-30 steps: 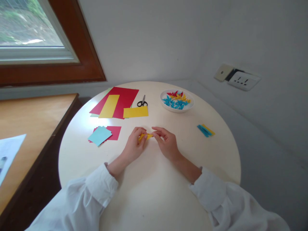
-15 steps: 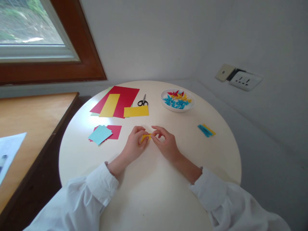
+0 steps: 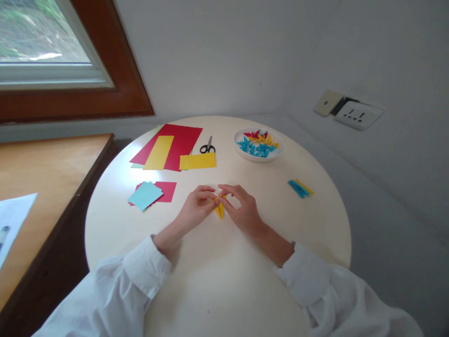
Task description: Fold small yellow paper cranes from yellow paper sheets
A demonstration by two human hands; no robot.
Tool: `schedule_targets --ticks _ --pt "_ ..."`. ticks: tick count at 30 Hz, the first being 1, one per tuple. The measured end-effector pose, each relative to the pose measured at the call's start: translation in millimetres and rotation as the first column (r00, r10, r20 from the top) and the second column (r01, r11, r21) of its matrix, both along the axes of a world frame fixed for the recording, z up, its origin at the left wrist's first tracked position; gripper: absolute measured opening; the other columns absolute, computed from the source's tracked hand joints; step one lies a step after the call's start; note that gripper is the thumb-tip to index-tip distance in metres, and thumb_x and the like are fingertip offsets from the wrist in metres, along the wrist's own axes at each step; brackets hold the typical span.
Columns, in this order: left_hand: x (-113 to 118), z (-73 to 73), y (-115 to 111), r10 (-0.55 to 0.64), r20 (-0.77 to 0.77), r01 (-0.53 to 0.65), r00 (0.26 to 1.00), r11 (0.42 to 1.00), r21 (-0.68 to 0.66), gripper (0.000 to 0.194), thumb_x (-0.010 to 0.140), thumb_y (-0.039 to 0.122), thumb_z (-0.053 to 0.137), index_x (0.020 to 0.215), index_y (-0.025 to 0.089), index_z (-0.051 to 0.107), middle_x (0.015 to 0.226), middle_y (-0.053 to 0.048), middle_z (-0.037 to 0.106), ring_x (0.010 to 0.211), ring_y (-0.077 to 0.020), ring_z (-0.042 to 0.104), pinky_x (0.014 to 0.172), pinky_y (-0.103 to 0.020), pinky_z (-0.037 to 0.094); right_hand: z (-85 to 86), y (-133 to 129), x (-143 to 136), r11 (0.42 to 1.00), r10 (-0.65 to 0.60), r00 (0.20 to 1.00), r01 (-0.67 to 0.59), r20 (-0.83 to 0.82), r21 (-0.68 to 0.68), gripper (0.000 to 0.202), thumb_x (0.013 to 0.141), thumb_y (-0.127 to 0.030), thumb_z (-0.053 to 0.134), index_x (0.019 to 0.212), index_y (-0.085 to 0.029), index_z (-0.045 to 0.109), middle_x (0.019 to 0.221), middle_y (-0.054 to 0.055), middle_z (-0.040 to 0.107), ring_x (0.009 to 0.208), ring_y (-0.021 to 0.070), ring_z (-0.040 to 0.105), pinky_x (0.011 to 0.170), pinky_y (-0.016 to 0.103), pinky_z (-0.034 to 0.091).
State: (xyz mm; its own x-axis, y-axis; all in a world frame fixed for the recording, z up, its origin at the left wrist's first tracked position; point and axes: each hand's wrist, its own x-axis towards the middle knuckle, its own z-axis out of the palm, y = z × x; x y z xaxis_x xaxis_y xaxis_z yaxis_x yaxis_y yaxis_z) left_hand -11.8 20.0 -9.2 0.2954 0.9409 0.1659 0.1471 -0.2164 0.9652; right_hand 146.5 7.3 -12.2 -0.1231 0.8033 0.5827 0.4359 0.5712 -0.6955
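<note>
A small folded piece of yellow paper point(image 3: 219, 210) is pinched between my two hands above the middle of the round white table point(image 3: 224, 281). Its pointed end hangs down toward me, and the fingers hide its upper part. My left hand point(image 3: 198, 206) grips it from the left with thumb and fingertips. From the right, my right hand point(image 3: 243, 208) pinches its top edge between thumb and index finger. Farther back stands a white dish point(image 3: 259, 159) holding several folded paper cranes point(image 3: 257, 149) in blue, yellow and red.
Light blue squares point(image 3: 146, 195) overlap red paper point(image 3: 168, 191) at left. Behind them lie red sheets point(image 3: 185, 135), yellow strips point(image 3: 198, 161) and black-handled scissors point(image 3: 207, 148). Narrow blue and yellow folded pieces point(image 3: 300, 188) rest at right. A wooden desk point(image 3: 52, 164) stands beyond the table's left edge.
The yellow paper has turned from lying sideways between my fingers to pointing down toward me. My left hand has shifted slightly right, closer to my right hand.
</note>
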Motion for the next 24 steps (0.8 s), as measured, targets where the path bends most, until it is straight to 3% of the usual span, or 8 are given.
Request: schedule_targets --ticks 7,17,21,24 --pt "-2.6 5.6 2.3 -0.004 0.081 0.014 0.997 0.992 -0.127 0.023 0.072 0.040 0.068 0.070 0.017 0.069 0.103 -0.010 0.059 0.088 -0.0207 0.060 0.072 -0.033 0.049 6.7 -0.9 0.2 0.998 -0.051 0.995 0.053 -0.084 0.024 0.027 0.081 -0.023 0.059 0.108 -0.026 0.060 0.086 0.002 0.068 0.081 0.0162 0.062 0.072 0.032 0.049" --pt "-0.8 12.0 -1.1 0.056 0.322 0.067 0.945 0.931 -0.358 0.019 0.064 0.030 0.075 0.066 0.014 0.066 0.105 -0.007 0.057 0.080 -0.0136 0.056 0.069 -0.026 0.045 -0.3 10.2 1.9 0.974 -0.164 0.915 0.091 -0.370 -0.208 0.024 0.080 -0.031 0.058 0.101 -0.021 0.059 0.087 0.004 0.064 0.083 0.0157 0.060 0.070 0.029 0.047" --pt "-0.7 16.8 -2.5 0.043 0.429 0.145 0.902 0.906 -0.397 0.018 0.064 0.029 0.077 0.069 0.014 0.069 0.100 -0.007 0.060 0.079 -0.0128 0.055 0.072 -0.024 0.043 -0.9 12.5 2.7 0.957 -0.156 0.891 0.029 -0.426 -0.290 0.026 0.077 -0.035 0.060 0.099 -0.020 0.060 0.085 0.003 0.063 0.082 0.0157 0.060 0.071 0.029 0.047" --pt "-1.1 19.7 -2.4 0.012 0.487 0.210 0.873 0.892 -0.399 0.017 0.068 0.029 0.074 0.073 0.013 0.070 0.094 -0.006 0.062 0.081 -0.0140 0.055 0.077 -0.025 0.042 -1.5 12.6 1.5 0.932 -0.071 0.875 -0.113 -0.479 -0.344 0.030 0.076 -0.037 0.060 0.100 -0.020 0.060 0.078 0.002 0.064 0.076 0.0147 0.061 0.071 0.030 0.047"
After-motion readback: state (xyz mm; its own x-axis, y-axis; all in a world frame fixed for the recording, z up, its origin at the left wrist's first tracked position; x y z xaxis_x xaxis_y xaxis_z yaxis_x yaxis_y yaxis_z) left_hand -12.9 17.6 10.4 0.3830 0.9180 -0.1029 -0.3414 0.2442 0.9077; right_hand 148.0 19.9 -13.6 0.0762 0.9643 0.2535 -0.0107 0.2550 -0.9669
